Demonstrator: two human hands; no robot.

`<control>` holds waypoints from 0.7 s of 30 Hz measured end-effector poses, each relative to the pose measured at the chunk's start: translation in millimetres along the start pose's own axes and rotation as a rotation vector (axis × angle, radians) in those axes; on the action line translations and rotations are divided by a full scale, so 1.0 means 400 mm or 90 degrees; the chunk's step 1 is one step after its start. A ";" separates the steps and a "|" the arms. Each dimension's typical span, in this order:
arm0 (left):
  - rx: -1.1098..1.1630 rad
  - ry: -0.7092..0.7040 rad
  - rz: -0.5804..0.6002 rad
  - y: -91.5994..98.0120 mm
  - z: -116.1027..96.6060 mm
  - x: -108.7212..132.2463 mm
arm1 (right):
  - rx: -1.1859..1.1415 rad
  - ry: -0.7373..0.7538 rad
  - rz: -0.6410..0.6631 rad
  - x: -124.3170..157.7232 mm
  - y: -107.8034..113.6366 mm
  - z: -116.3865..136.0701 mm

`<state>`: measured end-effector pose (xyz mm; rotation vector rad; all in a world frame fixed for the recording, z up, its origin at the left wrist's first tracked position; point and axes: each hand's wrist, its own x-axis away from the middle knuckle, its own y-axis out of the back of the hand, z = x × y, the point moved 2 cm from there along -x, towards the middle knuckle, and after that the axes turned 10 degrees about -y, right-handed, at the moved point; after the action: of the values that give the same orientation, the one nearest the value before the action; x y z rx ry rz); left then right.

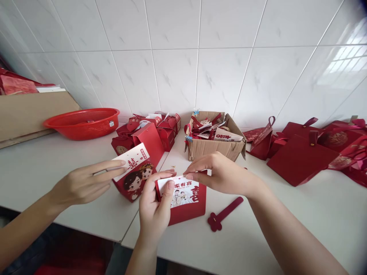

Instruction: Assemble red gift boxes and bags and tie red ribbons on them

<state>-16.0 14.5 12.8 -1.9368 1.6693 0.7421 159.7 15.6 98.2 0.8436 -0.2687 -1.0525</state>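
My left hand (156,208) comes up from the bottom edge and grips the left side of a small red gift box (186,210) with a white label showing a cartoon couple; the thumb lies on the label. My right hand (220,173) pinches the box's top edge from the right. The box stands on the white table (258,236) near its front edge. A loose red paper tag (225,214) lies just right of the box. From the far left, another person's hand (83,183) holds a second red box (133,179) with a cartoon couple on it.
A cardboard carton (213,147) of red and white cards stands behind the hands. Assembled red boxes (149,131) cluster left of it, flat red boxes (301,156) lie at the right. A red plastic basket (83,122) and a brown board (31,112) sit far left.
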 end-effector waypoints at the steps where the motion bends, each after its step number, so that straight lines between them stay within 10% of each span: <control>1: -0.001 0.003 -0.001 0.001 0.002 0.000 | 0.002 -0.008 0.003 -0.002 -0.001 0.000; 21: 0.015 0.039 -0.028 0.003 0.006 0.007 | -0.081 0.004 -0.005 -0.026 -0.054 -0.029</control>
<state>-17.2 14.1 9.0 -1.9921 1.6590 0.6493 146.9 25.3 76.9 0.7336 -0.1908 -1.0622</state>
